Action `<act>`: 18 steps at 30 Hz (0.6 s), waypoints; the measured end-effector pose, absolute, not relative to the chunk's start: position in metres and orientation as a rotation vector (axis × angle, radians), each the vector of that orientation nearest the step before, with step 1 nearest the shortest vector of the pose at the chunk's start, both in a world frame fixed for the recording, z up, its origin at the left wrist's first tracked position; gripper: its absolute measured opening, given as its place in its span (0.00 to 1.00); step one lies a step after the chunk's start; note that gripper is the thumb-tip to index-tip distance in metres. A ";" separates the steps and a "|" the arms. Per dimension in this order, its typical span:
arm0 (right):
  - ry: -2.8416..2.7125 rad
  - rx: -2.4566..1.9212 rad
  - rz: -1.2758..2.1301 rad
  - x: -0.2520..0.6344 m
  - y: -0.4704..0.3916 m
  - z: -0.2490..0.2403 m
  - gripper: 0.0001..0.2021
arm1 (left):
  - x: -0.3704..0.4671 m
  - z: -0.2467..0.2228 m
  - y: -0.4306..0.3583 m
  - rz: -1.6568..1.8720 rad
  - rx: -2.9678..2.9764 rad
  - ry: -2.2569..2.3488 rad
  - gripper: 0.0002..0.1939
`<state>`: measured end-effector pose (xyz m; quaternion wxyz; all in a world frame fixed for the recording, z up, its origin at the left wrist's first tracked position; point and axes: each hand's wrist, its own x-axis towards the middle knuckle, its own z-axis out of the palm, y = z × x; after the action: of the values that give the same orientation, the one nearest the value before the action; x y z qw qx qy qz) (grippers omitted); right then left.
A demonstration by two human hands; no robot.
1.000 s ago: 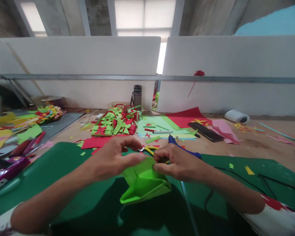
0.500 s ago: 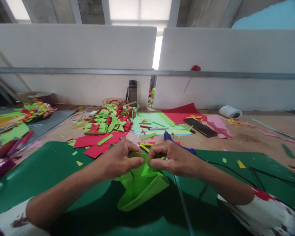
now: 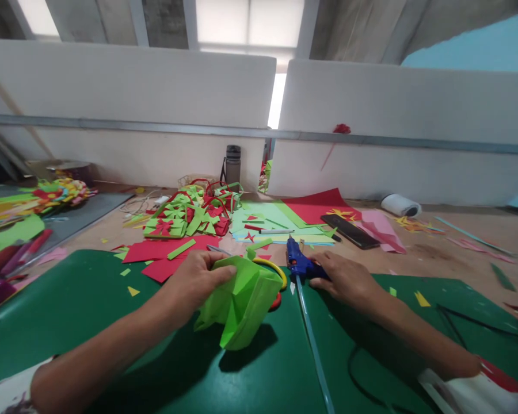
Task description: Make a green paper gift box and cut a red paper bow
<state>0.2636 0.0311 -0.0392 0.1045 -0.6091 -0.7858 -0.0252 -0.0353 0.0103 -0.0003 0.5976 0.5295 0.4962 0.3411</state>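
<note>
Green folded paper [image 3: 242, 305] pinched at edge by left hand [image 3: 196, 282], held above green mat [image 3: 107, 282], presumably so shape is not crushed; blue glue gun [image 3: 300, 263] grasped at handle by right hand [image 3: 347, 282], nozzle [image 3: 290, 238] pointed away, likely against burns

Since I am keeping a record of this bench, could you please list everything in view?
Paper form: one, light green, front centre
Glue gun: one, blue, right of centre
Glue stick: one, translucent, at its rear
Scissors: one pair, yellow handle, behind the form
Mat: one, green, foreground
Red sheets: several, red, left and back
Craft pile: uncountable, green and red, back left
Bottle: one, grey, back centre
Pen: one, pale, mid-bench
Phone: one, dark, back right
Roll: one, white, back right
Flower: one, red, back panel
Scraps: many, mixed, scattered
Left hand: one, bare, pinching the form
Right hand: one, bare, on the gun's handle
</note>
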 end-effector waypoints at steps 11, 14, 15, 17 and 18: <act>-2.085 -1.632 0.080 0.263 0.041 -0.026 0.14 | -0.036 -0.010 0.015 0.887 0.981 1.020 0.14; -1.891 -1.652 0.101 0.261 0.033 -0.013 0.15 | -0.037 -0.007 0.014 0.896 1.003 1.047 0.15; -1.859 -1.657 0.136 0.258 0.029 -0.009 0.16 | -0.036 -0.006 0.013 0.891 1.015 1.056 0.15; -1.871 -1.602 0.307 0.250 0.015 0.000 0.17 | -0.036 -0.003 0.011 0.873 1.040 1.083 0.14; -1.881 -1.555 0.382 0.244 0.007 0.004 0.18 | -0.036 -0.001 0.009 0.862 1.052 1.098 0.14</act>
<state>0.2445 0.0074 0.0036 0.3297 -0.5943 -0.7189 0.1461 -0.0358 0.0093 -0.0008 0.6417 0.4616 0.4817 0.3783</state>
